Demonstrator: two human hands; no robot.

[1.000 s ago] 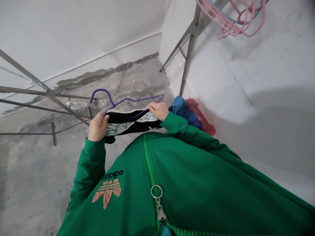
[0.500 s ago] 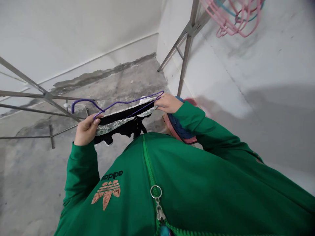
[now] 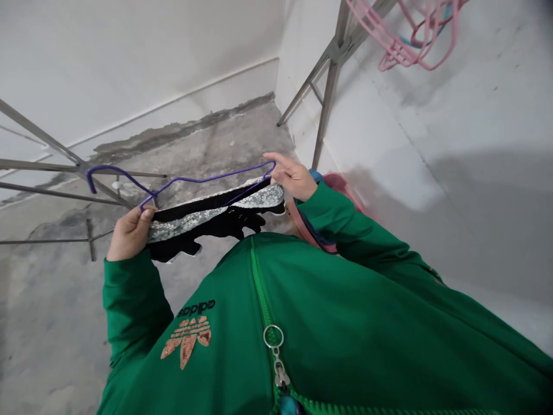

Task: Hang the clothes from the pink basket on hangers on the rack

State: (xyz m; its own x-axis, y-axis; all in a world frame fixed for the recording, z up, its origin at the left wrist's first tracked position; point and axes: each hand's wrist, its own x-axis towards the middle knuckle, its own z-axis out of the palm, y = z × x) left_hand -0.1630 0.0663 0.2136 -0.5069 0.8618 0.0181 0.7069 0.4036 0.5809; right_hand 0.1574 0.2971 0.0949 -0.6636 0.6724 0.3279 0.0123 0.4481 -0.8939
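Observation:
A black garment [image 3: 207,227] with a white floral lace band is stretched between my two hands, its lower part hanging in folds; its exact kind is unclear. Along its upper opening lies a purple clothes hanger [image 3: 207,180], the hook pointing left and one arm end inside the opening. My left hand [image 3: 131,232] pinches the garment's left edge together with the hanger, thumb on top. At the opposite end, my right hand [image 3: 296,177] is closed at the garment's edge beside the hanger's tip, index finger stretched out above it. Its lower fingers are partly hidden.
Crossed metal rack legs [image 3: 84,169] stand on the left, and another metal frame [image 3: 334,52] leans near the right wall. Pink hangers [image 3: 401,49] hang at the upper right. Behind my right forearm is a pink basin [image 3: 339,181] with dark blue cloth in it.
My left hand has shifted left and slightly down, taking the hanger and garment along. The lace band is drawn out wider. My right index finger has lifted away from the hanger's tip.

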